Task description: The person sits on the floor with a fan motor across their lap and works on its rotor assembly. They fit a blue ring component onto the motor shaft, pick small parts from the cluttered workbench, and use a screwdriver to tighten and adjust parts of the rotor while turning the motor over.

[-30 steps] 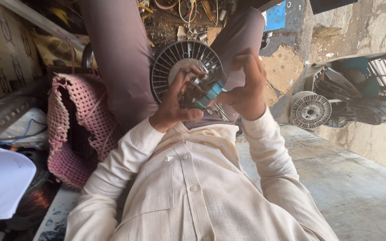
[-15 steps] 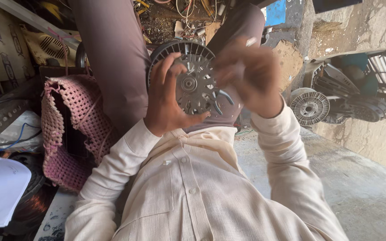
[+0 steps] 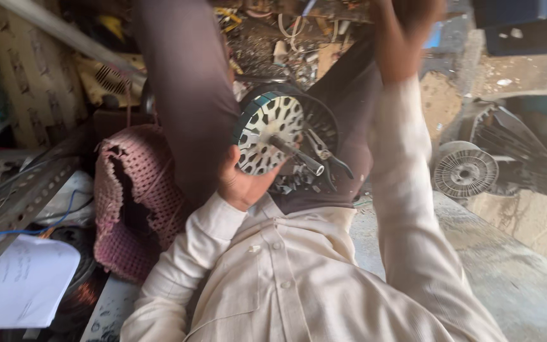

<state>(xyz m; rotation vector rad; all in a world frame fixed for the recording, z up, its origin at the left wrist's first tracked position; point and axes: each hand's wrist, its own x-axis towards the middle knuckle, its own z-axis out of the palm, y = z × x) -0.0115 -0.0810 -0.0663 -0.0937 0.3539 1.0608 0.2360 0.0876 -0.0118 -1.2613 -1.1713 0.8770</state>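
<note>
My left hand (image 3: 240, 185) grips a round slotted metal motor part (image 3: 266, 133) with a teal rim by its lower edge and tilts it up over my lap. A steel shaft (image 3: 295, 154) sticks out of the part's middle. Behind it lies a black round housing (image 3: 324, 117). Pliers (image 3: 325, 153) and small metal bits rest on my lap beside the shaft. My right hand (image 3: 406, 35) is raised to the top edge, away from the part. It is blurred and partly cut off, so what it holds is hidden.
A pink woven cloth (image 3: 134, 199) hangs at the left. Below it lie a white paper (image 3: 20, 288), a perforated metal bar (image 3: 14, 206) and a copper wire coil (image 3: 83, 294). Another round motor (image 3: 465, 170) sits on the concrete at the right. Scrap parts fill the back.
My right hand has left the motor part and swung up to the top of the view. The left hand now holds the part alone, with its shaft side turned outward.
</note>
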